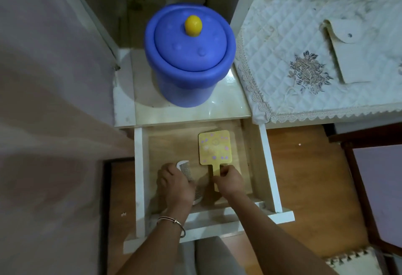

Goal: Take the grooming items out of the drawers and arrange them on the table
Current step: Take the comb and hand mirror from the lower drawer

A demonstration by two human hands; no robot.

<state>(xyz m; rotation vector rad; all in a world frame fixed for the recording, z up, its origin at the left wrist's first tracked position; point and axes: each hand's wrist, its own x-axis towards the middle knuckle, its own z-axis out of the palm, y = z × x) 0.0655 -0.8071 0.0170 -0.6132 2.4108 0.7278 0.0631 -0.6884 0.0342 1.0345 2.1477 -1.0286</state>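
Presently nearest: a bracelet (171,222) is worn on the left wrist; both forearms are reached down into the open drawer (139,165).
Left hand (174,185): curled over the middle of a white comb (183,165) and gripping it; the comb's two ends are seen past the hand. Whether it has been lifted off the drawer floor cannot be told.
Right hand (228,180): fingers closed in a pinch on the handle of a yellow hand mirror (214,147), patterned side up; the head is lying flat on the drawer bottom.
Drawer contents: only the comb and mirror are seen; the near corners are hidden by the hands.
Progress: judged early. Both items are gripped but not yet out; nothing has been arranged on the table top (191,111). Lifting, placing and any other drawers are left.
Table top: just beyond the drawer; much of it is taken by a blue container (189,57), lid on, with a yellow knob (193,25).
Obstruction: only a bare strip is left before the container, so placement is judged tight.
Right side: a quilted cover (304,35) is spread over a neighbouring surface; wooden floor (304,176) is seen below.
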